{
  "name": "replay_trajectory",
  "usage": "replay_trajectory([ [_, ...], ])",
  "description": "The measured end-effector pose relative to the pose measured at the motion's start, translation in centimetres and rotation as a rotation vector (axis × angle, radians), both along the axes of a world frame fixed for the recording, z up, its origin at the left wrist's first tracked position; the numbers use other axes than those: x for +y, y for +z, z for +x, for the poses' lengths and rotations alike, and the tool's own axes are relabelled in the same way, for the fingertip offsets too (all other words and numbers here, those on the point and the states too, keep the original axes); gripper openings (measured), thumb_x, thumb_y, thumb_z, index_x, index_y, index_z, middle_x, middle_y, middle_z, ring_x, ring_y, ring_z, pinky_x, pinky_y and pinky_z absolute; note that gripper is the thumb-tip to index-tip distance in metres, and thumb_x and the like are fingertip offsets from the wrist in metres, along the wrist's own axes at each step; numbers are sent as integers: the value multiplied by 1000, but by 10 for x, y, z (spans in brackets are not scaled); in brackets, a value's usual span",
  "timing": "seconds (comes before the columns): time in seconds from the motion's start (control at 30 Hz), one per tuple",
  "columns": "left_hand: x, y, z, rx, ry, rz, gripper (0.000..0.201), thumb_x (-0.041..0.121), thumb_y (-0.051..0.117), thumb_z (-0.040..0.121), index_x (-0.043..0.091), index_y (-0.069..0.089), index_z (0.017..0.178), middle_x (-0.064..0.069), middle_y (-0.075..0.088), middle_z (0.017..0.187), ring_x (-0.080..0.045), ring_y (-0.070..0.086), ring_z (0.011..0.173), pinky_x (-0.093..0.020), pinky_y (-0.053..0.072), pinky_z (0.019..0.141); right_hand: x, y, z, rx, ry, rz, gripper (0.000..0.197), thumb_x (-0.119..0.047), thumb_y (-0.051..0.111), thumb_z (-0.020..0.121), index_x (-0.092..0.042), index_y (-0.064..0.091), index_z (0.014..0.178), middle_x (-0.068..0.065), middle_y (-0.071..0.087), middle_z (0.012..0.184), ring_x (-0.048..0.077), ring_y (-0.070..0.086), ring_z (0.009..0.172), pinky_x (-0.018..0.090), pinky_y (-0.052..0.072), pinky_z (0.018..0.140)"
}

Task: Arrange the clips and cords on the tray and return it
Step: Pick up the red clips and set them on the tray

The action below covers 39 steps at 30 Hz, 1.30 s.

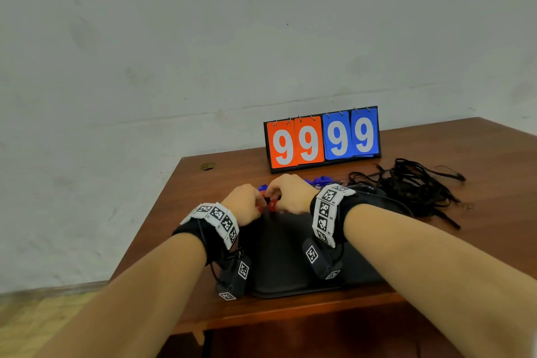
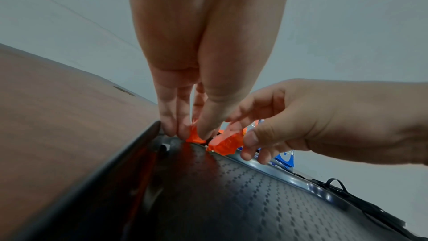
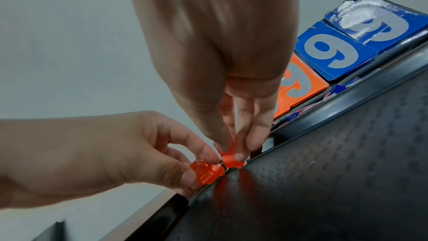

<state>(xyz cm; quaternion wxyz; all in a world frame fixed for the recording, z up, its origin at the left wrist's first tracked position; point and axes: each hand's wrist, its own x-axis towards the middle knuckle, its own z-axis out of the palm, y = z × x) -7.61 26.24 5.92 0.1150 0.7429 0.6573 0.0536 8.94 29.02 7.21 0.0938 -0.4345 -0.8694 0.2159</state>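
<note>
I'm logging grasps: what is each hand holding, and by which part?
Each hand pinches an orange clip at the tray's far edge: left hand one clip, right hand the other, fingertips on their sides.

tray (image 3: pixel 336 180): black plastic, dimpled, slight sheen
clips (image 3: pixel 208 171): translucent orange plastic, glossy
table (image 1: pixel 479 154): brown wood, smooth
cords (image 1: pixel 418 186): black, matt
</note>
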Motion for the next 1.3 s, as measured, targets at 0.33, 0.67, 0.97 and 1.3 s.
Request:
replay_trajectory([
  [0.33,-3,5,13,164,-35,-71,28,13,70,85,9,72,113,-10,69,109,-27,66,97,-32,52,84,-3,1,-8,-125,30,22,37,-8,75,78,-15,69,114,4,68,108,22,65,97,35,55,88],
  [0.67,-9,10,7,37,14,-40,36,15,76,81,12,68,116,-3,64,114,-23,63,103,-30,52,87,0,-2,-2,-88,16,-36,52,-12,77,78,-16,62,127,1,64,119,20,61,107,33,51,94],
  [0.97,-10,10,6,13,46,-55,31,24,71,87,13,72,116,-3,71,109,-21,67,99,-32,53,92,5,-10,-4,-115,-29,-75,43,-19,75,82,-12,66,124,4,67,116,17,62,100,28,51,89],
  [1.3,-12,10,4,22,29,-45,33,24,71,88,15,70,120,-4,70,114,-21,66,103,-33,52,94,4,-13,-7,-59,-39,-83,45,-20,78,79,-15,66,121,0,65,117,18,62,105,30,50,95],
])
